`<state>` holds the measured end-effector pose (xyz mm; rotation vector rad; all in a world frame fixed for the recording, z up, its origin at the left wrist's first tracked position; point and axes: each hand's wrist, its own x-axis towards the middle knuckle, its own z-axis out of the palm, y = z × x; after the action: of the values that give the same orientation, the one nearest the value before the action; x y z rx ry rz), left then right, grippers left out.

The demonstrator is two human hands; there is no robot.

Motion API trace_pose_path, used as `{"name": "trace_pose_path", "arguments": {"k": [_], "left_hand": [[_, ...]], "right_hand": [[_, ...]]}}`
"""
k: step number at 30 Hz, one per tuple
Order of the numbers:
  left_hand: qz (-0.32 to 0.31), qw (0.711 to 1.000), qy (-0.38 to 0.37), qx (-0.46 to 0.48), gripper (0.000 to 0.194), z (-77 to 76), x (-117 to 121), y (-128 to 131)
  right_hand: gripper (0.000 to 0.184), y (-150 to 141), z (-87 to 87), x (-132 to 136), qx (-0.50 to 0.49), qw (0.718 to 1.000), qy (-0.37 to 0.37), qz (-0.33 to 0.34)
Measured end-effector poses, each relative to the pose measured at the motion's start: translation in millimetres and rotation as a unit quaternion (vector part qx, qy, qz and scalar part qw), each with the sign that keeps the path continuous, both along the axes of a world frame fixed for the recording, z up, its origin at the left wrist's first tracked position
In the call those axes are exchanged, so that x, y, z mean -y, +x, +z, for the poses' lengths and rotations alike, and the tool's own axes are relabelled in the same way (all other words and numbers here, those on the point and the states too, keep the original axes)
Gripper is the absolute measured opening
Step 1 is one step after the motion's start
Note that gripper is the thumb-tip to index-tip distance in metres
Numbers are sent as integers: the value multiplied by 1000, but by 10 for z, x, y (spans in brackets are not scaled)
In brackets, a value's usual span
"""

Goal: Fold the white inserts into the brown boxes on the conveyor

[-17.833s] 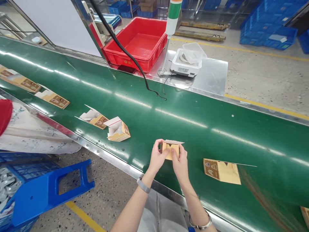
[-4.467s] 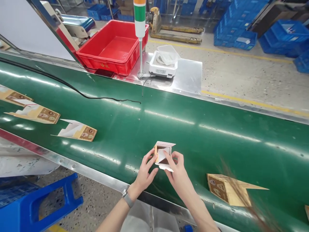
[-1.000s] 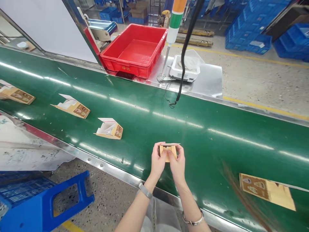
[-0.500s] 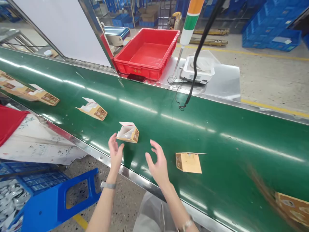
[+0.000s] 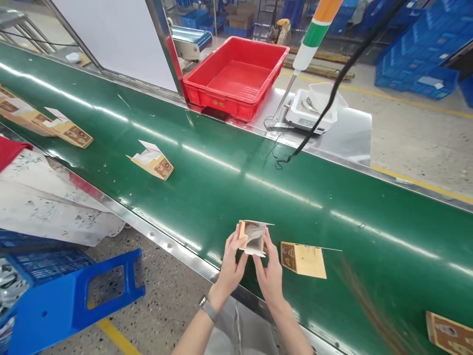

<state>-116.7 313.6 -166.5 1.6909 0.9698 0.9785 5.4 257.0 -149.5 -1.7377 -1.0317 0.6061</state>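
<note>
Both my hands hold a small tan carton [image 5: 252, 237] with its white inside facing me, just above the near side of the green conveyor belt [image 5: 229, 187]. My left hand [image 5: 231, 266] grips its left edge. My right hand [image 5: 269, 273] pinches its lower right flap. A folded tan carton [image 5: 303, 259] lies on the belt just right of my right hand. Further left, an open carton [image 5: 152, 160] and a flatter one [image 5: 68, 131] lie on the belt.
A red bin [image 5: 236, 79] and a white scale [image 5: 309, 111] sit beyond the belt, beside a signal-light pole [image 5: 303, 47]. A black cable [image 5: 325, 113] hangs onto the belt. A blue stool [image 5: 70, 301] stands on the floor at the left. Another carton [image 5: 449, 334] lies at far right.
Half a second ago both hands were open above the belt, reaching toward an open carton. Now they hold that carton, and the finished one lies to the right.
</note>
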Motion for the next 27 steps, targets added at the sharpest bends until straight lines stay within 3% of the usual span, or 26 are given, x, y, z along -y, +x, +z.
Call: {"name": "trace_pose_path", "arguments": {"k": [3,6,11,13,15,17,19,22,24,27], "left_hand": [[-21,999,-14,-32,35,65,-59,57],[-8,997,-62,-36,28,208,-183,158],[44,988,-145,0,29,386,-238,405],[57,984,-168,25,22,390,-228,466],[63,978,-192,45,51,372,-233,492],[51,974,-216,49,77,350,-257,511],[25,973,-226,25,67,327,-286,555],[30,975,-220,-7,31,278,-296,701],[49,975,-215,-4,24,244,-263,818],[39,973,-228,12,30,245,-165,891]], "right_hand": [[44,125,-25,-9,40,999,2,19],[37,191,37,-117,40,999,3,-18],[39,189,166,-293,-101,979,5,-178],[57,221,174,-318,-166,964,-1,-209],[66,289,157,-300,-189,966,-22,-176],[63,365,124,-252,-168,975,-50,-136],[60,416,83,-200,-133,980,-69,-131],[59,434,23,-161,-80,981,-75,-159],[57,439,4,-150,-57,980,-76,-175],[57,467,50,-82,-62,978,-93,-176]]}}
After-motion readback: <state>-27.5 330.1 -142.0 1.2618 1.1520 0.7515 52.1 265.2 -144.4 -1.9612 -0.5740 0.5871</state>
